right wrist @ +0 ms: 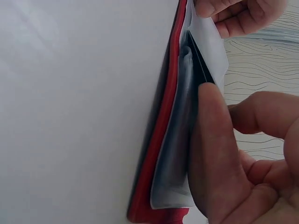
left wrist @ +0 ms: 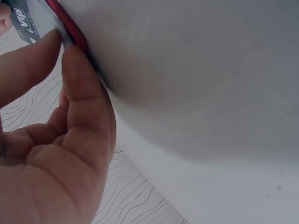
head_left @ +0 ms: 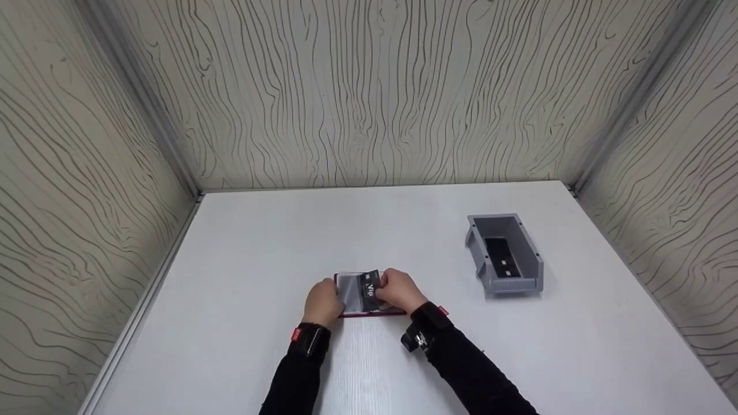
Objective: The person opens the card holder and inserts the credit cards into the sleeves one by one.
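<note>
A red-covered card holder [head_left: 372, 314] with clear plastic sleeves [head_left: 348, 293] lies opened on the table in front of me. My left hand [head_left: 323, 301] pinches its left edge between thumb and fingers; the red cover [left wrist: 71, 27] shows beyond those fingertips in the left wrist view. Between thumb and finger, my right hand [head_left: 402, 290] holds a dark card [head_left: 369, 292] printed "Vip". The card stands tilted over the sleeves. In the right wrist view, the far end of the card [right wrist: 200, 63] meets the clear plastic; how deep it sits inside is hidden.
To the right on the white table [head_left: 259, 242] stands a grey plastic bin [head_left: 527, 245]. Dark cards [head_left: 500, 256] with small light marks lie inside it. Wood-grain panels [head_left: 369, 92] wall in the table at the back and both sides.
</note>
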{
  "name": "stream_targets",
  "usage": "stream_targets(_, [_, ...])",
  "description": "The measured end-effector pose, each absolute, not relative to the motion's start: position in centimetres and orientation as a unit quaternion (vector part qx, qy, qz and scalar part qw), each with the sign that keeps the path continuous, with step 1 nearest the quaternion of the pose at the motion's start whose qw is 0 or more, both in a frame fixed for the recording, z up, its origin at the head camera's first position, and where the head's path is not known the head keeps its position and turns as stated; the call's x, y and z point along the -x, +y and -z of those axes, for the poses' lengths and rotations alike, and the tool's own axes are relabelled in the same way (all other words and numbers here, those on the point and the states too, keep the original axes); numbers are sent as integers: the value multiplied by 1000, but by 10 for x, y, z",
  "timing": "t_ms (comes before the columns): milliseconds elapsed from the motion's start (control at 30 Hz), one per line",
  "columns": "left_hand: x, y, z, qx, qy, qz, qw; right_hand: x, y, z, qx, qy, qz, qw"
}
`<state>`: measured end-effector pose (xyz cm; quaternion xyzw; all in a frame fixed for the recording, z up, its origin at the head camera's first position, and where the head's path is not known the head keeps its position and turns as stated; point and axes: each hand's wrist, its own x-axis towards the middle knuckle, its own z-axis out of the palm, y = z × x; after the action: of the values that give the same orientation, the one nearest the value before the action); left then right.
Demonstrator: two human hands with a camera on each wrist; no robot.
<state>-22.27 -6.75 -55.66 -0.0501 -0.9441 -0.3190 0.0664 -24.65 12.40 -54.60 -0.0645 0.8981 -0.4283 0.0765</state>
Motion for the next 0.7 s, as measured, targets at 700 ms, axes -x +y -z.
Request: stream_targets(700, [226,-66,556,30,-944,322,55,244,106,543,95,934,343,43])
